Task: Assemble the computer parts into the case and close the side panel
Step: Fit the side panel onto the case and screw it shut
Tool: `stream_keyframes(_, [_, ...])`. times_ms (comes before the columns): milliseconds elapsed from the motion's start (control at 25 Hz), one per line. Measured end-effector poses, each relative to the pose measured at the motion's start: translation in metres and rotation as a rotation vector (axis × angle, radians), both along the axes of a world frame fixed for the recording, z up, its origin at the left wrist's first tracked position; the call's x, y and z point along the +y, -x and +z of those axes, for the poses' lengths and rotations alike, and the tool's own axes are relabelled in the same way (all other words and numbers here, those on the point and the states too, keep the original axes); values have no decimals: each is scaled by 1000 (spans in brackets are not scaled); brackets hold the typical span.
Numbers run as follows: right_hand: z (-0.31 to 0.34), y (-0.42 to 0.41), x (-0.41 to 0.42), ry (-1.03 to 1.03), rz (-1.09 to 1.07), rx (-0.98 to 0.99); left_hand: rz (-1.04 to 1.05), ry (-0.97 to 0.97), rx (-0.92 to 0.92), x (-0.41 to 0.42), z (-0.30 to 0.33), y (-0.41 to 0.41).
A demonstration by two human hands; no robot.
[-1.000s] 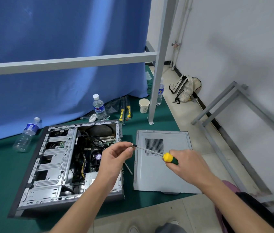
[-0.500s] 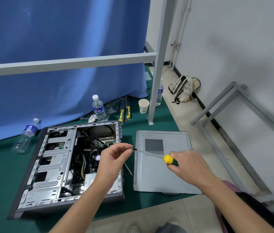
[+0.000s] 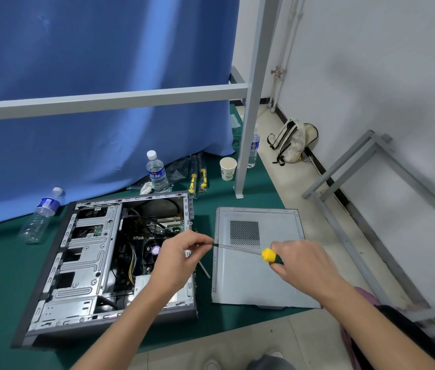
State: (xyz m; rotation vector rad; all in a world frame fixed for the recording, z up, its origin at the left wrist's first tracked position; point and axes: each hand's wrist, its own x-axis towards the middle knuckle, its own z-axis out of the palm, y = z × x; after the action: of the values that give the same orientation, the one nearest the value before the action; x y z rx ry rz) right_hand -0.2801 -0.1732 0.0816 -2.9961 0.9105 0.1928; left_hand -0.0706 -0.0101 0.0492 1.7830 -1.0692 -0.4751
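Right hand [image 3: 300, 263] grips yellow-green screwdriver [image 3: 271, 256]; left hand [image 3: 177, 259] pinches its tip, perhaps a screw.

The open computer case [image 3: 109, 263] lies on its side on green matting, its innards exposed. The grey side panel [image 3: 253, 279] lies flat just beside it, detached.

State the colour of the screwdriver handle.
Yellow with green, on the screwdriver handle, seen in the head view.
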Motion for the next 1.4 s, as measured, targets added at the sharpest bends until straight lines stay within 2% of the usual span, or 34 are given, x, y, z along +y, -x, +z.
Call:
stream_keyframes(80, [-1,0,0,5,28,10,-23,-58,-59,1,-1,-2])
stream_keyframes(160, [-2,0,2,-98,56,-43,-37,-133,-73,3,-3,-6])
stream_keyframes(320, [0,-1,-7,-560,-7,-160,-70,-294,-19,6,-10,-21])
stream_keyframes(480, [-8,-3,-22,-1198,-333,-627,-188,-448,-90,2,-17,-36])
stream_keyframes(560, [-21,-5,-25,-1306,-540,-813,-258,-515,-125,-5,-23,-39])
stream_keyframes(640, [-40,-6,-25,-1376,-675,-864,-319,-596,-183,-16,-29,-43])
stream_keyframes(760, [-67,-5,-35,-1591,-766,-846,-401,-725,-268,-39,-37,-55])
stream_keyframes(920, [-96,-3,-49,-1602,-884,-881,-588,-893,-366,-78,-51,-64])
stream_keyframes(1080, [-136,6,-57,-1459,-950,-833,-769,-1036,-460,-111,-78,-58])
stream_keyframes(1400, [-207,13,-38,-1581,-1048,-754,-1041,-1265,-586,-131,-130,-48])
